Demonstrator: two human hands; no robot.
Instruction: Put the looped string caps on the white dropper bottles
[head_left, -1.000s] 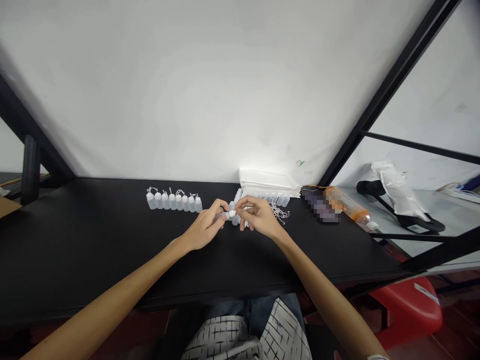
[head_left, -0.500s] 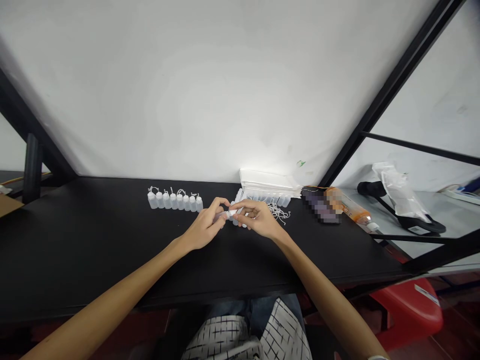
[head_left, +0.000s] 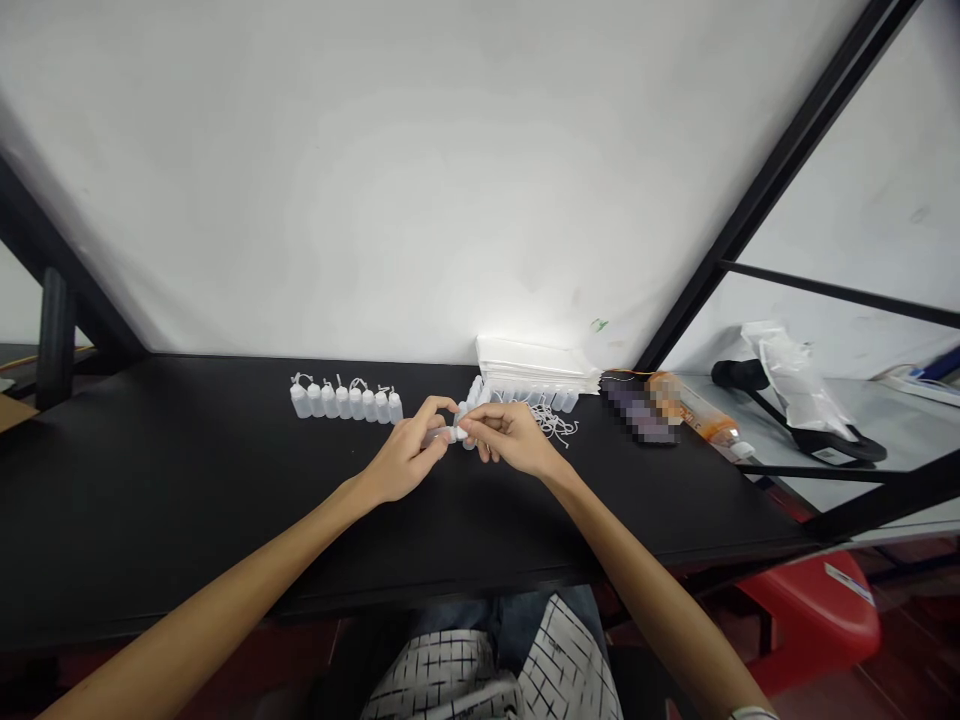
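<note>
A small translucent bottle [head_left: 436,436] lies on its side between my hands, over the middle of the black table. My left hand [head_left: 409,452] is wrapped round its body. The fingers of my right hand [head_left: 511,434] pinch its white cap at the right end. To the left stands a row of several small bottles [head_left: 343,402] with white caps and thin ties. Behind and right of my hands are more small bottles [head_left: 475,392], partly hidden by my fingers. A loose heap of white stringy pieces [head_left: 556,424] lies just right of my right hand.
A stack of white sheets or bags [head_left: 534,362] lies against the wall. Right of it are a blurred purple packet [head_left: 639,412] and an orange-labelled bottle [head_left: 697,412]. Beyond the black frame is a black sandal [head_left: 832,445] with plastic wrap. A red stool [head_left: 817,620] stands below, right.
My right fingers have shifted slightly around the cap, and the bottle now lies more level. The whole view has moved a little, so things appear slightly further left.
</note>
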